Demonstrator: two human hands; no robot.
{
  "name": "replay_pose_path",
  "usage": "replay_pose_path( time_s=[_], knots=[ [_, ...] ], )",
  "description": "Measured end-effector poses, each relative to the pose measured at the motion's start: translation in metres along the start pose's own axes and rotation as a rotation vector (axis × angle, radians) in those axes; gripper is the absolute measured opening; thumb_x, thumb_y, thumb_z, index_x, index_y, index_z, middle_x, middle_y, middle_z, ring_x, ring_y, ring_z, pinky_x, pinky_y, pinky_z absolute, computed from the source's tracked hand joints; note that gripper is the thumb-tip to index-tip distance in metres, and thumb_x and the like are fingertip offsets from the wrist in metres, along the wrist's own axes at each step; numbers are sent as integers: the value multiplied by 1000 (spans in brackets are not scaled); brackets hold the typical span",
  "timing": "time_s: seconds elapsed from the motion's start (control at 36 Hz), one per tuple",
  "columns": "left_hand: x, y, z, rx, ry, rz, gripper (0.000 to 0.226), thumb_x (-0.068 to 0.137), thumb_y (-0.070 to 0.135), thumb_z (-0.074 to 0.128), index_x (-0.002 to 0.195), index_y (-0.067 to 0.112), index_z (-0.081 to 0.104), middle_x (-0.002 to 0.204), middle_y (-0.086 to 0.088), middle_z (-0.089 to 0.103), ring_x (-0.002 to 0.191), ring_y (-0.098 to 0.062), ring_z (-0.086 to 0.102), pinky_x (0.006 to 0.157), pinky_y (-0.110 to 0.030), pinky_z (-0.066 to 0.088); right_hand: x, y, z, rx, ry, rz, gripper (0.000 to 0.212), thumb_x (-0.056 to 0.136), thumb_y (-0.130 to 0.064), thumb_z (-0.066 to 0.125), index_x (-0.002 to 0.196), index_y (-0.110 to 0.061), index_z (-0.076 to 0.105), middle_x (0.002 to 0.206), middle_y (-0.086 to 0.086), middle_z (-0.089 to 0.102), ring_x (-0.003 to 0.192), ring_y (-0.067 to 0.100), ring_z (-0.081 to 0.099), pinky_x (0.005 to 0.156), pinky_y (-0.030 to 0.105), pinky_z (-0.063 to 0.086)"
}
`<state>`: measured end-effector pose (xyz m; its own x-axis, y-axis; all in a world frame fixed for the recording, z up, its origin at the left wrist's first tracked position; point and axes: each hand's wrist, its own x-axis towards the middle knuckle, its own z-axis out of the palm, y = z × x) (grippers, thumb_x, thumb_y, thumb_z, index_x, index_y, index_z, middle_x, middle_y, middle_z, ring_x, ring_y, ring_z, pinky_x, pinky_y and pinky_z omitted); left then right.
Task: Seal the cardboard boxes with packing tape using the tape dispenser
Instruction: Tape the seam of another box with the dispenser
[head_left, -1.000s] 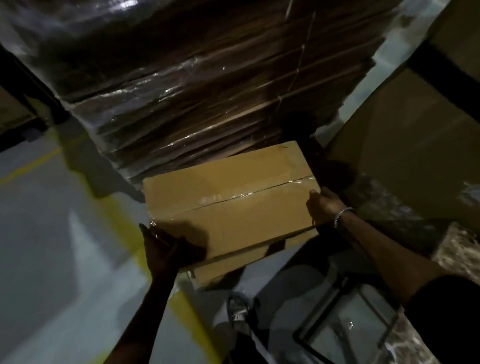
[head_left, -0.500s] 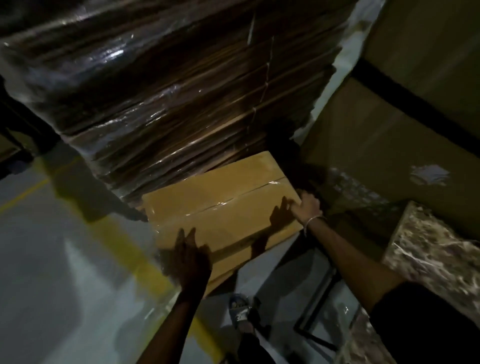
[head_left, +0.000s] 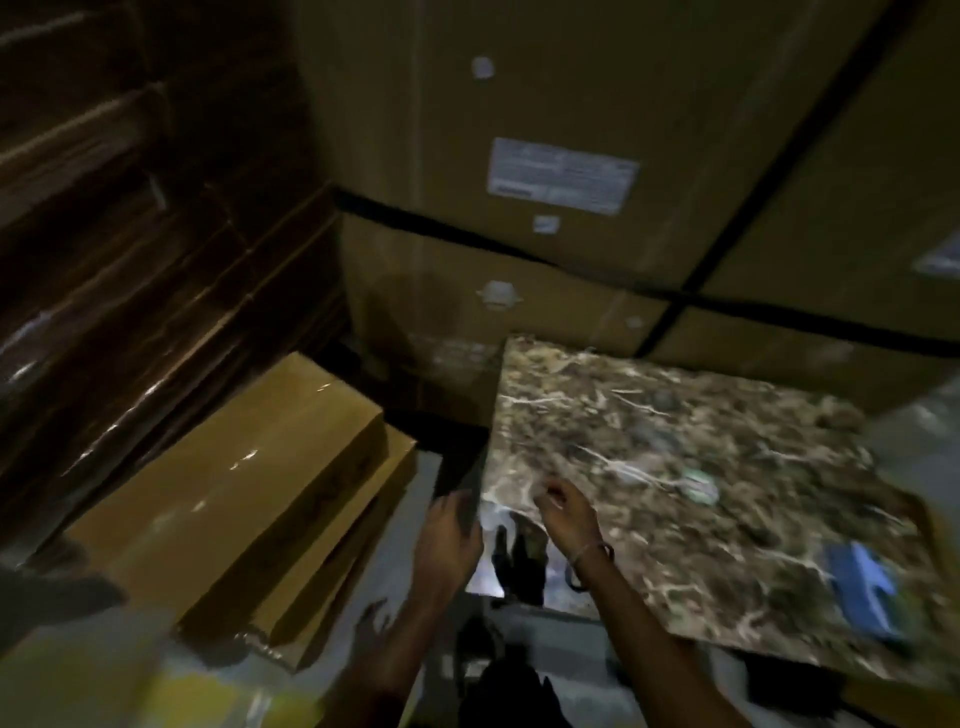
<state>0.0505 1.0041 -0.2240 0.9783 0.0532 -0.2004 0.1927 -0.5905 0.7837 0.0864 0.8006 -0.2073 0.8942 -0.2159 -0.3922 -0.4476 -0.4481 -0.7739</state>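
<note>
Both hands off the taped box now; left hand and right hand, fingers loose, empty, swing toward marble counter. Box likely sealed; blue thing, maybe the dispenser, next.

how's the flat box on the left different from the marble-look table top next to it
The flat box is plain tan cardboard with glossy tape glints; the marble-look table top is dark and mottled with pale veins. The box lies low, stacked on another box by the floor; the table top sits higher. A blue object lies on the table top; nothing lies on the box. Both are flat and rectangular.

Glossy-taped cardboard box, marbled tabletop
</note>
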Motion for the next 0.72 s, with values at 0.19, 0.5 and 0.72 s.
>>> replay_pose_path(
  time_s=[0.19,0.5,0.72],
  knots=[
    [-23,71,119,-47,-313,138,42,101,25,62,141,15,62,139,-4,64,128,-24,61,108,-41,50,-38,107,-141,119,187,181,14,99,-14,69,112,-20,67,116,7,67,116,28,64,92,38,53],
    [-25,179,279,70,-601,304,40,99,21,64,139,16,63,135,-2,65,119,-20,65,97,-27,48,-53,230,-308,242,336,284,23,103,-6,60,126,-5,64,115,12,65,101,28,63,60,9,48],
    [-17,257,415,182,-557,269,34,100,17,64,134,18,66,123,7,69,111,-9,68,89,-19,45,15,324,-442,301,446,295,25,99,3,62,124,6,65,121,24,66,101,24,60,79,21,49]
  ],
)
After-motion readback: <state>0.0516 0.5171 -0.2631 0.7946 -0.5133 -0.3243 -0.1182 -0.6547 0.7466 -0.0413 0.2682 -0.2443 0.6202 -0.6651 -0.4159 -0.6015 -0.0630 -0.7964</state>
